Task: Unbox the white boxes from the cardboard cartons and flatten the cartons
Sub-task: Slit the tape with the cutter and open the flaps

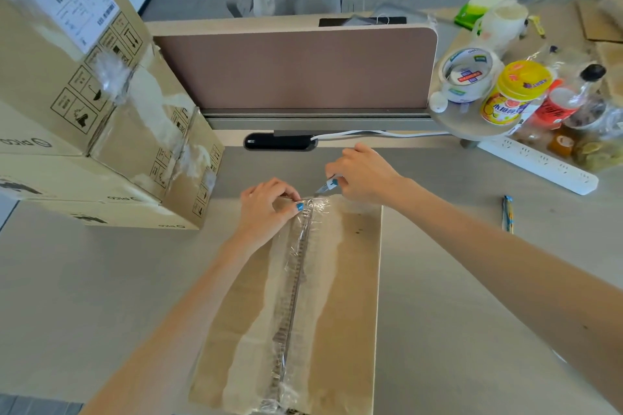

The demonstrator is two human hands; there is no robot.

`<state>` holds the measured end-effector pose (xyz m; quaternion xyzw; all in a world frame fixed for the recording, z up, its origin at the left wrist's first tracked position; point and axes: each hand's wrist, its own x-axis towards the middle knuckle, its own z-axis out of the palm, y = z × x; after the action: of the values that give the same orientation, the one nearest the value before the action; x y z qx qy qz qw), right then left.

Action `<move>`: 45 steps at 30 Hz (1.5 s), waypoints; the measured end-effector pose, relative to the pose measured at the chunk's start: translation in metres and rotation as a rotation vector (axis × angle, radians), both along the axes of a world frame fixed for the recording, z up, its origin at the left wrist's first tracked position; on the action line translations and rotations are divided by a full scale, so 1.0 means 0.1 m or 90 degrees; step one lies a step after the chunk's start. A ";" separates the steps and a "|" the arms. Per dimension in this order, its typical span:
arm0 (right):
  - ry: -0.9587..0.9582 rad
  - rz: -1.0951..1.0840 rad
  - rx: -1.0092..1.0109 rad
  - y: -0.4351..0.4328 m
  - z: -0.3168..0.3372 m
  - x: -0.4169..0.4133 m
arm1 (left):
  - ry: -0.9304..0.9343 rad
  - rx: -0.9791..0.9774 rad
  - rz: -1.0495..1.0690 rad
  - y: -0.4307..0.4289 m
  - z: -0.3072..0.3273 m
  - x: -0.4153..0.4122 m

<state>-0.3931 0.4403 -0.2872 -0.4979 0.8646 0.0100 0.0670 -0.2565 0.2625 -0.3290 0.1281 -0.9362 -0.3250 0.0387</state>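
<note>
A closed cardboard carton (350, 280) lies in front of me on the desk, its top seam sealed with clear tape (296, 280) running lengthwise. My left hand (266, 209) pinches the tape at the carton's far edge, just left of the seam. My right hand (364, 172) holds a small blade (325, 187) whose tip touches the far end of the seam. No white boxes are visible.
Stacked cartons (84, 94) stand at the left. A desk divider (293, 67) runs across the back, with a person standing behind it. At the right are a tape roll (467, 74), bottles (515, 91), a power strip (539, 162) and a pen (508, 212).
</note>
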 end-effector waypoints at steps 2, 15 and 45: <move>0.022 0.023 0.006 -0.01 0.01 0.03 | -0.015 -0.006 0.014 0.02 0.00 -0.02; 0.036 0.090 0.016 0.05 0.05 0.04 | -0.017 0.003 0.010 0.03 0.00 -0.01; -0.058 -0.200 -0.165 0.22 0.04 0.15 | -0.057 0.061 0.059 0.08 0.04 -0.09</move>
<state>-0.3776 0.4628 -0.2834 -0.3612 0.9217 -0.1348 0.0423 -0.2654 0.2707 -0.3246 0.1877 -0.9133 -0.3615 0.0054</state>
